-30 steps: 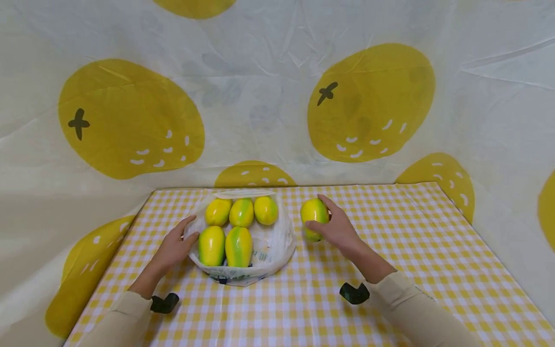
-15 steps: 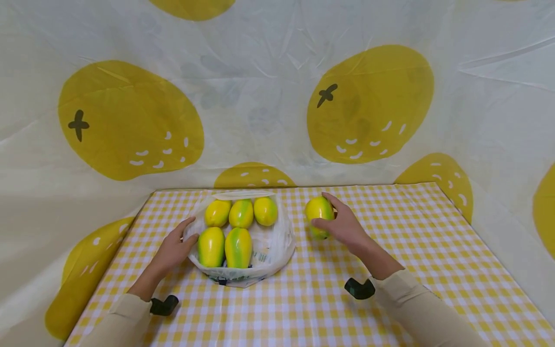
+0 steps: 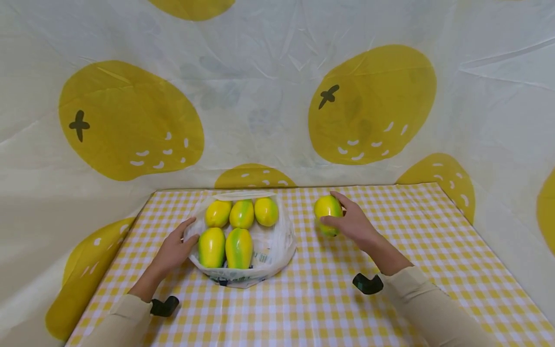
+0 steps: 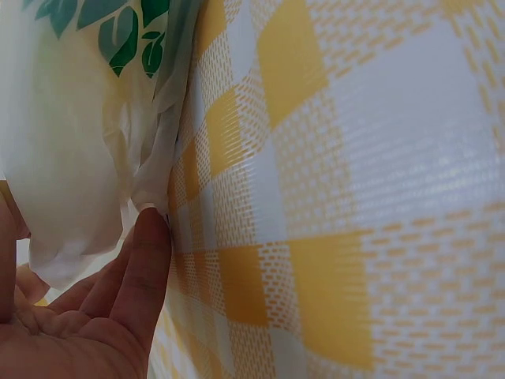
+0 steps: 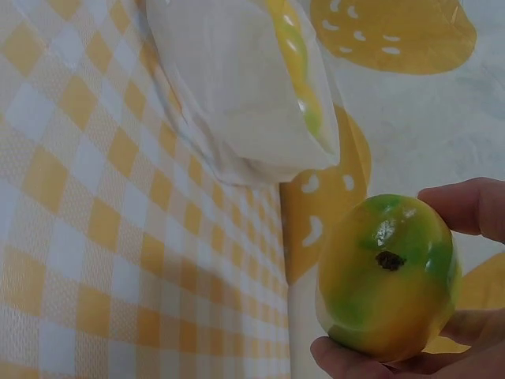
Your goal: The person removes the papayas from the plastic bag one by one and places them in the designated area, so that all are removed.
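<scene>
My right hand point(image 3: 356, 225) grips a glossy yellow-green papaya point(image 3: 328, 212), thumb on the near side and fingers behind. In the right wrist view, the papaya point(image 5: 387, 276) shows its dark stem end, with fingertips point(image 5: 465, 207) on its sides. To the left, a wide-mouthed white plastic bag point(image 3: 284, 243) stands on the table with several similar papayas point(image 3: 238, 248) inside. My left hand point(image 3: 171, 248) is at the bag's left side, thumb and index apart at its rim. In the left wrist view, extended fingers point(image 4: 142, 292) touch the bag's lower side point(image 4: 71, 174).
A yellow-and-white checked cloth point(image 3: 303, 308) covers the table. Behind it hangs a pale curtain point(image 3: 260, 96) printed with large yellow fruit, reaching down to the table's back edge. Dark wrist mounts point(image 3: 367, 283) stick out beside both sleeves.
My right hand has carried the papaya to the right, away from the bag. The left hand and the bag stay where they were.
</scene>
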{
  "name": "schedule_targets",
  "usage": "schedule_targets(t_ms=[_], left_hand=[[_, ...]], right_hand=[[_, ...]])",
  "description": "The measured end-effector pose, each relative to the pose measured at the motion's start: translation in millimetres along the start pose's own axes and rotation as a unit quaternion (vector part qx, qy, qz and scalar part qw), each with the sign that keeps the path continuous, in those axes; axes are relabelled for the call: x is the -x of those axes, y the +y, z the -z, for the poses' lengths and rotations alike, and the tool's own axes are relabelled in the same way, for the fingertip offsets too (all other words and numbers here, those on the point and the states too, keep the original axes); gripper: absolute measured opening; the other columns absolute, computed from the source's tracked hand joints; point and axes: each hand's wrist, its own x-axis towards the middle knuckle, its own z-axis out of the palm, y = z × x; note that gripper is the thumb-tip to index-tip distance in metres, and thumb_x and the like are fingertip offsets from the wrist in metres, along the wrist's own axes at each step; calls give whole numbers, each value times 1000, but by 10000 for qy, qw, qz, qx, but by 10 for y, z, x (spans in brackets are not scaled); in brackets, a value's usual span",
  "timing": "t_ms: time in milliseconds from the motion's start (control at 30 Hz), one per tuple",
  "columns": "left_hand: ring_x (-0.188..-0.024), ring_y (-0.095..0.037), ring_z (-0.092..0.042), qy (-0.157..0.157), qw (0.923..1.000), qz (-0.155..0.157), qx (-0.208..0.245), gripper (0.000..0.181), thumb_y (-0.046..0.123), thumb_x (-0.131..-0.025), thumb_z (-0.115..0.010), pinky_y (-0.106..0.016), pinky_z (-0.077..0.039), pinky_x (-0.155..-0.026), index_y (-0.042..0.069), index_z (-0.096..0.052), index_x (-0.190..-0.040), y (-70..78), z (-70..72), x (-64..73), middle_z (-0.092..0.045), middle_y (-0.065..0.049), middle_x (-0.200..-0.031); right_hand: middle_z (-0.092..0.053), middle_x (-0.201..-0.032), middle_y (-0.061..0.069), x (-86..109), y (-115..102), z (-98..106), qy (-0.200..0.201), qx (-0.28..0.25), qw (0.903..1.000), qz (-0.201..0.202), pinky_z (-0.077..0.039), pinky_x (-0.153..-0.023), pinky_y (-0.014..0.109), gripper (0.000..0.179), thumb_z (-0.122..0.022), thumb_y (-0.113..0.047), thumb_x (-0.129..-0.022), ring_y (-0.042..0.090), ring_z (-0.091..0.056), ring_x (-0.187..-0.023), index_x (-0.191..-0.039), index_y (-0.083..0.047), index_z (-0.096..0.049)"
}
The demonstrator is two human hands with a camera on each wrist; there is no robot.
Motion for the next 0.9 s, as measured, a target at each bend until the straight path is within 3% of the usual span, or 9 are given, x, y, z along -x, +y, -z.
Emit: schedule_targets(t_ms=[900], left_hand=[[-156,-49,-28,51,10000,-62,-45,65,31,-110,-49,-68,-32,-121,15,-22,-167,-12,8,1,-21,-21,-173]], right_hand=[[-30,-163,29,-87,101,355,-86,190,9995,227,-58,-85,35,87,-68,-20,-100,46,-52,-131,-168,-12,-14]])
